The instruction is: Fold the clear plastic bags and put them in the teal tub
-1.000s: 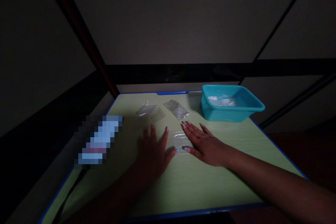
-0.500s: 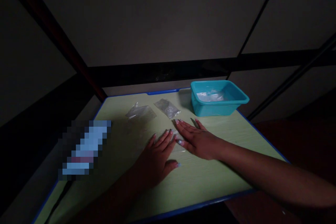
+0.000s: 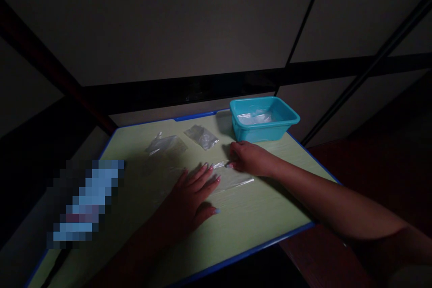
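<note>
A clear plastic bag [image 3: 232,182] lies flat on the pale green table, partly covered by my hands. My left hand [image 3: 192,193] rests on its left part, palm down, with the fingers spread out. At the bag's far edge, my right hand [image 3: 249,157] has its fingers curled in, pinching the edge of the plastic near the thumb. Beyond my hands lie two more clear plastic bags, a folded one [image 3: 202,137] and a crumpled one [image 3: 167,145] to its left.
A turquoise plastic basin [image 3: 265,133] with clear plastic inside stands at the table's far right corner. On the left is a blurred-out light blue object [image 3: 87,198] with a dark cord. The table [image 3: 243,225] has a blue rim, and panelled doors rise behind it.
My right hand has gone from lying flat on the bag to curled fingers at its far edge, uncovering more plastic. My left hand stays spread on the bag. The view has shifted right.
</note>
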Demonstrator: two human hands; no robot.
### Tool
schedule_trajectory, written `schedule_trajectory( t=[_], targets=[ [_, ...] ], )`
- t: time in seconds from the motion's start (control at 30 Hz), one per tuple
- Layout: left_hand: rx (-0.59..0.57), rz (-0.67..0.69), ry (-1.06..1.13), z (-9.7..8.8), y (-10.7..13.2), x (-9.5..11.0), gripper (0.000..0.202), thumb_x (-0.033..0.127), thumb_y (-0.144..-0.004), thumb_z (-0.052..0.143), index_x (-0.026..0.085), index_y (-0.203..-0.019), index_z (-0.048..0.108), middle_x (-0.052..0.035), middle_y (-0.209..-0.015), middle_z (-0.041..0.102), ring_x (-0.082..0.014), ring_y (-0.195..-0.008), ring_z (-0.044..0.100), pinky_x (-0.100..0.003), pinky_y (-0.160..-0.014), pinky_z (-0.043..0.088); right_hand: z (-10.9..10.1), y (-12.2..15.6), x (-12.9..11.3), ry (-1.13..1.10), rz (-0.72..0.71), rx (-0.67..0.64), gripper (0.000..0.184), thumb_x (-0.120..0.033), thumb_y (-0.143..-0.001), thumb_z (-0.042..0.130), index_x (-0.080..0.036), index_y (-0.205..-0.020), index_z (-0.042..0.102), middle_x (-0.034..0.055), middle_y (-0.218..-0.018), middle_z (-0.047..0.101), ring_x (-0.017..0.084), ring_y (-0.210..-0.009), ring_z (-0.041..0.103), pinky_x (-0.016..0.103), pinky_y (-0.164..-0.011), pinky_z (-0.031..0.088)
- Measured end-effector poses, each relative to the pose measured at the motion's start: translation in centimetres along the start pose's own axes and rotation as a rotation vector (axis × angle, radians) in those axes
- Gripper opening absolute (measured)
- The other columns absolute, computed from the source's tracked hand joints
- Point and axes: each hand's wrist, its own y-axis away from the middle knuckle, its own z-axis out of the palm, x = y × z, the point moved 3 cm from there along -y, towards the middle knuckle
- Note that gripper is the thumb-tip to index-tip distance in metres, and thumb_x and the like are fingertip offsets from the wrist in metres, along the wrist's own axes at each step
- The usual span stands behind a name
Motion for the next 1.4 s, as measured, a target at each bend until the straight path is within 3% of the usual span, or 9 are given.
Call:
schedule_trajectory(
  t=[0.13,0.27,0.4,0.57,0.77,0.87,1.07,1.3,1.4],
  targets=[
    [0.152,-0.083,-0.022,-0.2,0.0,-1.0,0.049,0.04,-0.091,0.047,0.02,-0.136,0.048,-0.0149,-0.146,0.042,-0.0332,-0.134,0.037,-0.057,-0.104,0.033,0.1,-0.1,0.0,-0.049,-0.013,-0.072,0.022,-0.03,-0.079,0.069,-0.016,-0.091,0.058,0.0074,-0.088,0.065,0.018,-0.075,0.056,0.025,-0.059,0.033],
    [0.316,-0.281,-0.015,-1.0,-0.2,-2.7,0.04,0.036,-0.086,0.054,0.01,-0.116,0.059,-0.0162,-0.116,0.062,-0.0306,-0.109,0.053,-0.046,-0.097,0.042,0.1,0.0,0.0,-0.101,0.012,-0.103,0.025,-0.028,-0.077,0.071,-0.017,-0.096,0.057,0.0038,-0.08,0.064,0.015,-0.068,0.054,0.024,-0.055,0.028],
    [0.309,-0.417,-0.008,-1.3,-0.6,-3.8,0.024,0.032,-0.077,0.064,0.014,-0.092,0.061,-0.0111,-0.096,0.063,-0.0289,-0.094,0.052,-0.042,-0.086,0.044,-0.2,0.2,-0.1,-0.159,0.001,-0.029,0.021,-0.022,-0.077,0.069,-0.018,-0.094,0.058,0.0007,-0.074,0.061,0.013,-0.063,0.05,0.023,-0.054,0.025],
    [0.239,-0.482,0.061,-1.4,-0.9,-3.9,0.015,0.03,-0.075,0.064,0.02,-0.071,0.054,-0.0047,-0.082,0.059,-0.0246,-0.085,0.05,-0.037,-0.078,0.041,-0.6,0.3,0.0,-0.176,-0.014,-0.029,0.005,-0.02,-0.08,0.063,-0.017,-0.08,0.059,-0.0005,-0.066,0.059,0.011,-0.057,0.046,0.023,-0.053,0.025],
    [0.213,-0.486,0.139,-1.6,-0.8,-3.9,0.014,0.031,-0.078,0.059,0.019,-0.086,0.058,-0.0044,-0.086,0.061,-0.0243,-0.087,0.051,-0.038,-0.079,0.04,-1.1,0.4,0.4,-0.194,-0.082,0.011,0.003,-0.019,-0.081,0.062,-0.017,-0.082,0.061,-0.0007,-0.067,0.059,0.011,-0.057,0.047,0.023,-0.053,0.026],
    [0.189,-0.452,0.151,-1.5,-0.9,-4.1,0.01,0.03,-0.078,0.058,0.02,-0.079,0.058,-0.0045,-0.088,0.062,-0.0237,-0.089,0.051,-0.038,-0.081,0.04,-0.8,0.4,0.3,-0.184,-0.144,-0.03,0.015,-0.022,-0.077,0.07,-0.017,-0.088,0.062,0.0002,-0.073,0.061,0.012,-0.061,0.049,0.022,-0.055,0.029],
    [0.2,-0.422,0.136,-1.8,-0.9,-3.8,0.007,0.025,-0.078,0.057,0.02,-0.074,0.055,-0.0053,-0.086,0.062,-0.0242,-0.089,0.052,-0.038,-0.08,0.041,0.0,0.2,-0.3,-0.096,-0.155,-0.131,0.012,-0.021,-0.075,0.073,-0.015,-0.078,0.063,0.0045,-0.08,0.064,0.014,-0.07,0.054,0.024,-0.06,0.034],
    [0.198,-0.345,0.187,-2.9,-0.2,-2.7,0.01,0.027,-0.085,0.049,0.02,-0.081,0.054,-0.0041,-0.083,0.063,-0.022,-0.079,0.056,-0.04,-0.081,0.039,-0.1,0.0,0.1,-0.14,-0.159,0.031,0.029,-0.022,-0.075,0.074,-0.013,-0.099,0.061,0.0091,-0.095,0.061,0.019,-0.087,0.055,0.026,-0.072,0.039],
    [0.16,-0.356,0.224,-3.1,-0.2,-2.5,0.011,0.031,-0.083,0.053,0.021,-0.085,0.055,-0.0013,-0.079,0.062,-0.0201,-0.074,0.056,-0.037,-0.078,0.04,0.2,-0.3,0.1,-0.149,-0.166,0.037,0.026,-0.021,-0.075,0.073,-0.013,-0.097,0.062,0.0084,-0.092,0.061,0.019,-0.086,0.054,0.026,-0.072,0.039]
  ],
)
